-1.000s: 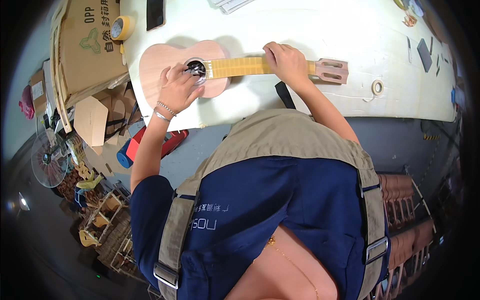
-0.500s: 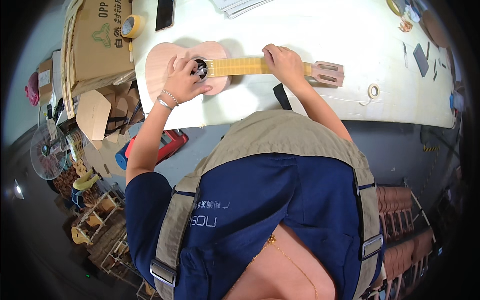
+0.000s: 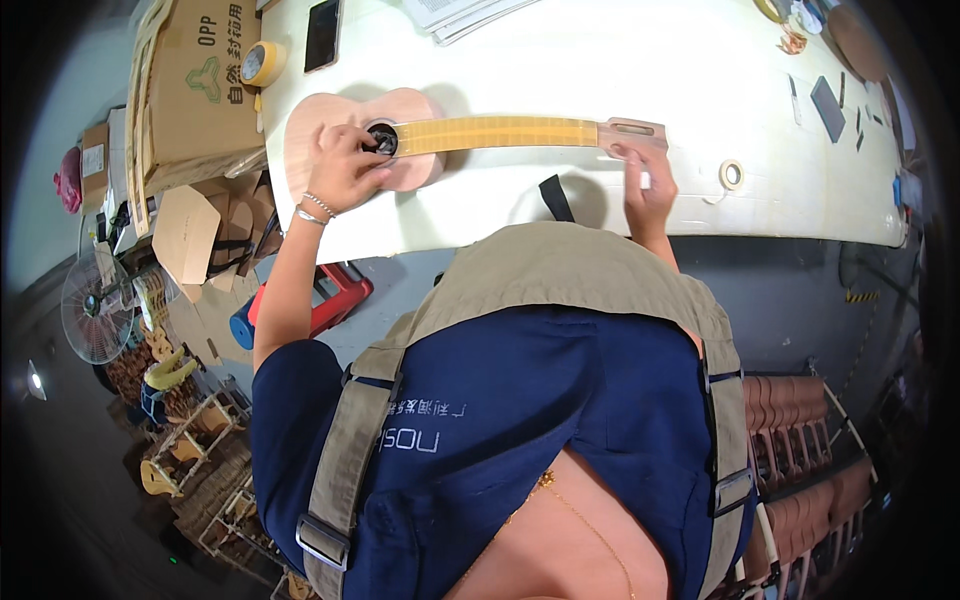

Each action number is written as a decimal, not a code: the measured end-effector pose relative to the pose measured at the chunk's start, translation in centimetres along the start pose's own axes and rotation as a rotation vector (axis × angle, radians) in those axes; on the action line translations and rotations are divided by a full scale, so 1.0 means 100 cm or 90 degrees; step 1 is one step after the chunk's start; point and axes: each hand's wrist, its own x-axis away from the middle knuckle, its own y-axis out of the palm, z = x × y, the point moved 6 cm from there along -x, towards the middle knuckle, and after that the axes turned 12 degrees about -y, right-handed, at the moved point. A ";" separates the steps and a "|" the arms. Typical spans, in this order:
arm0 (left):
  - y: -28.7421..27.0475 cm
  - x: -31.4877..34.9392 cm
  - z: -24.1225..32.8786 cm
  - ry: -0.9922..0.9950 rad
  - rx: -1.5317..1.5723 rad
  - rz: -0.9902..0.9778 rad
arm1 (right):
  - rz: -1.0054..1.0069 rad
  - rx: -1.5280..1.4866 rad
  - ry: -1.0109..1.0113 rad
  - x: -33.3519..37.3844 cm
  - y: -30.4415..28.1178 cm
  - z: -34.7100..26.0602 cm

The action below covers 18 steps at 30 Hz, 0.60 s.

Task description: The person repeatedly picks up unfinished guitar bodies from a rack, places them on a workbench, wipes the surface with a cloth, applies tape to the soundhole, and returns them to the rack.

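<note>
An unfinished pale wooden ukulele (image 3: pixel 410 177) lies flat on the white table, its body to the left and its neck pointing right. Yellow tape (image 3: pixel 500 132) covers the fretboard. My left hand (image 3: pixel 343 165) rests on the body with bent fingers hooked at the dark sound hole (image 3: pixel 382 139); the fingertips are partly hidden, and what lies inside the hole is unclear. My right hand (image 3: pixel 648 185) has the slotted headstock (image 3: pixel 640 130) between thumb and fingers, gripping it from the near side.
A roll of cream tape (image 3: pixel 732 175) sits right of the headstock. Beyond the ukulele are a phone (image 3: pixel 322 35), a yellow tape roll (image 3: pixel 263 63) and papers (image 3: pixel 470 15). Dark flat pieces (image 3: pixel 828 108) lie at the right. A cardboard box (image 3: pixel 190 90) stands at the left.
My right hand has left the middle of the neck and moved right to the headstock. My left hand's fingers, more spread before, are now bent closer at the sound hole.
</note>
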 end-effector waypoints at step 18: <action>-0.058 -0.116 0.090 -0.016 0.508 -0.015 | -0.001 0.666 0.399 0.034 -0.142 0.102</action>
